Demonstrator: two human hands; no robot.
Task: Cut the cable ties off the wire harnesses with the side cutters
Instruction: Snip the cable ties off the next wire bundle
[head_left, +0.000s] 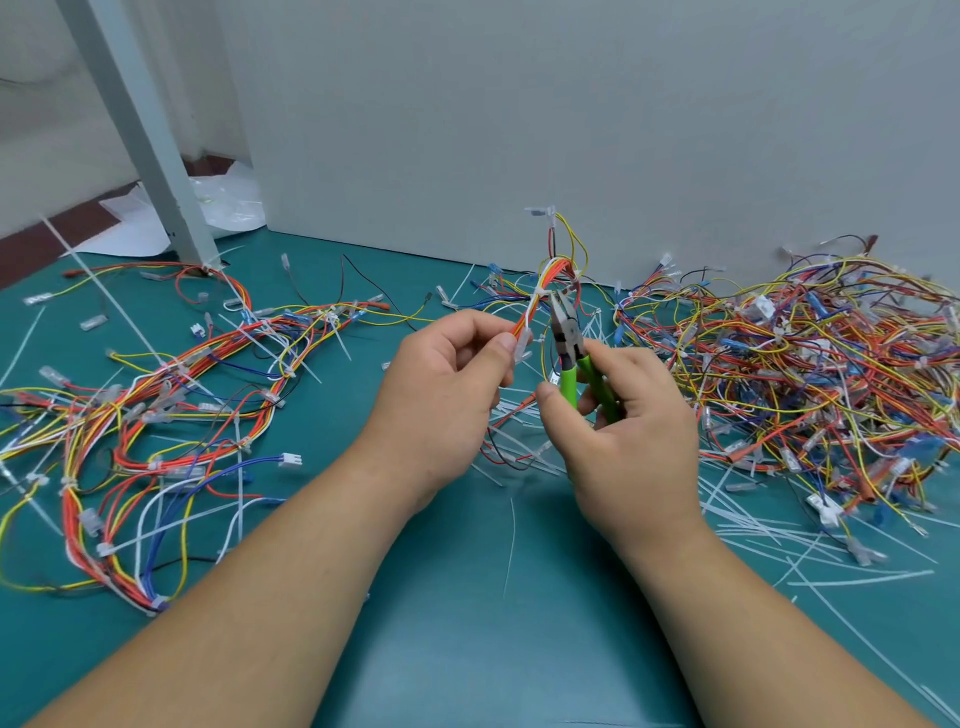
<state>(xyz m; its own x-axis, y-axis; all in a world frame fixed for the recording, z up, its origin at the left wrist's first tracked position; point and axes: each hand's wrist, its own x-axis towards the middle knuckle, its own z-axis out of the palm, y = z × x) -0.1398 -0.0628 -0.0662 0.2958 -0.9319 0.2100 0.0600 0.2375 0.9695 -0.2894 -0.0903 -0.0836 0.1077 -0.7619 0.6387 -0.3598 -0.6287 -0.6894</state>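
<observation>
Harness and tool meet just above the green table (467, 597), right in front of you. Your left hand (447, 384) pinches the wire harness (553, 270) between thumb and curled fingers near its lower end, which lifts the bundle off the clutter and keeps the wires taut enough for a clean bite. Its long axis runs from your fingertips up and away, leaning slightly right, before the orange and yellow wires arch over toward the wall. A white cable tie (541, 296) circles the bundle just above your grip. Your right hand (628, 415) is wrapped round the green handles of the side cutters (569, 343), thumb on the near handle. The tool stands almost upright, nose pointing up and a little left, its tip just beside that tie. Whether the blades already touch the tie is too fine to tell. You likely hold the tool steep so only the tie enters the jaws and the insulation is spared. Tied harnesses (156, 415) lie to your left, loose wires (805, 364) are heaped to your right, and cut ties (753, 530) litter the table between.
</observation>
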